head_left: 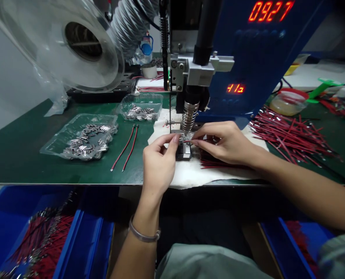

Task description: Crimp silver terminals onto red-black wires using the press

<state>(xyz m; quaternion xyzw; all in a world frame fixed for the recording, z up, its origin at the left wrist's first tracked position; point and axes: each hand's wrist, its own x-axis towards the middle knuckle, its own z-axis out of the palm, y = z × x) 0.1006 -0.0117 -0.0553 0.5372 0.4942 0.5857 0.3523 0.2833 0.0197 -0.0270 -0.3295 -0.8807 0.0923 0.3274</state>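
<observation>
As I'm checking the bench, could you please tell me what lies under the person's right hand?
Below the right hand, red wires lie on a white sheet; the hand covers some, so their number can't be told.

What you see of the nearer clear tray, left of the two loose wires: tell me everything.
The nearer clear tray is shallow, open-topped and roughly rectangular, with sloping see-through walls that look like thin plastic. It sits upright on the green bench. Many small, shiny metal pieces lie inside, some heaped toward its right side. A second tray stands beyond, to the right; contact is unclear. Neither the left hand nor the right hand touches it.
</observation>
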